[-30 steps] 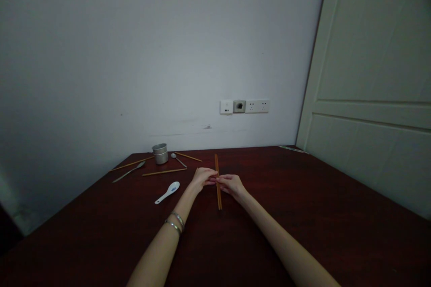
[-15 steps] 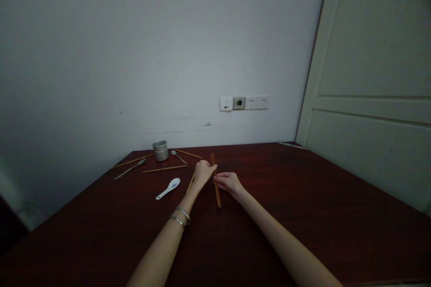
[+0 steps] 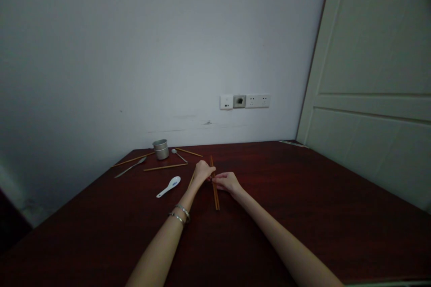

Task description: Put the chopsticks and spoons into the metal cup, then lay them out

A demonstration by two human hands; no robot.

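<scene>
A pair of brown wooden chopsticks (image 3: 216, 197) runs lengthwise between my hands, their near ends slightly apart. My left hand (image 3: 203, 171), with metal bangles on its wrist, pinches them from the left near their upper part. My right hand (image 3: 227, 182) grips the same pair from the right, a little lower, with thumb and fingers together. Another chopstick (image 3: 191, 180) shows partly behind my left wrist; the rest of it is hidden. Left of that wrist lies a white spoon (image 3: 173, 182) with a blue mark in its bowl.
A metal cup (image 3: 161, 150) stands at the back left of the dark red table (image 3: 303, 215). Around it lie a metal fork (image 3: 130, 167), a small metal spoon (image 3: 179, 156) and several loose chopsticks (image 3: 165, 167). Behind is a wall with sockets (image 3: 257, 101); a pale door (image 3: 370, 112) stands at right.
The near ends of the chopsticks have spread slightly apart and shifted a little left. My hands have barely moved and keep hold of them.
</scene>
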